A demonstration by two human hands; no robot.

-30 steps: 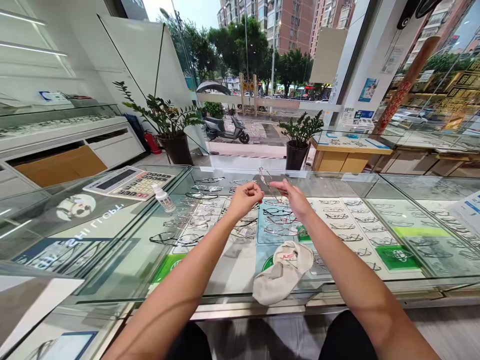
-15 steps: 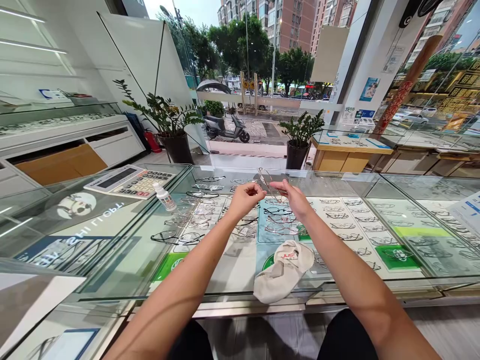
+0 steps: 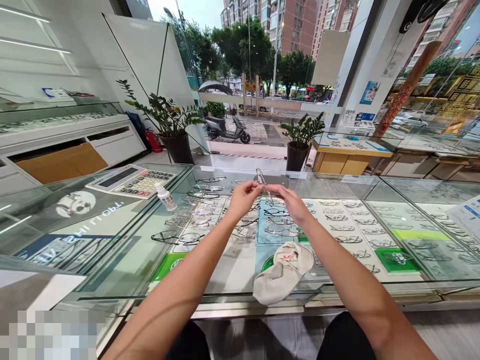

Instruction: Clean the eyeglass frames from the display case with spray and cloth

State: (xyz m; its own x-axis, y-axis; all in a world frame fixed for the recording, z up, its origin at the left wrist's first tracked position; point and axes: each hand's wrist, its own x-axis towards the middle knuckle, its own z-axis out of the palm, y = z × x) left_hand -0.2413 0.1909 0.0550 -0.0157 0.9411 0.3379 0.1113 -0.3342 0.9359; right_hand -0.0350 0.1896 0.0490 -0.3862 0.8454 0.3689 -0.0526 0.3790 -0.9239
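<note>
A thin-framed pair of eyeglasses (image 3: 260, 176) is held up over the glass counter, tilted nearly edge-on. My left hand (image 3: 244, 199) pinches it from the left side with thumb and fingers. From the other side, my right hand (image 3: 293, 202) meets it with the index finger stretched towards the left fingertips; its thumb is hidden. Below my hands a crumpled light grey cloth (image 3: 285, 272) with red lettering lies on the counter's front edge. A dark-framed pair of glasses (image 3: 178, 237) rests to the left of my left forearm.
The glass display counter (image 3: 232, 285) holds several rows of spectacle frames (image 3: 343, 227). On its left stand a small white bottle (image 3: 165, 197) and a large calculator (image 3: 129, 181). Two potted plants (image 3: 179, 142) (image 3: 298, 150) are beyond the counter, before a window.
The eyeglasses have turned more edge-on between my hands. My right hand has moved slightly left, bringing its fingers against my left fingertips. The cloth and bottle stay put.
</note>
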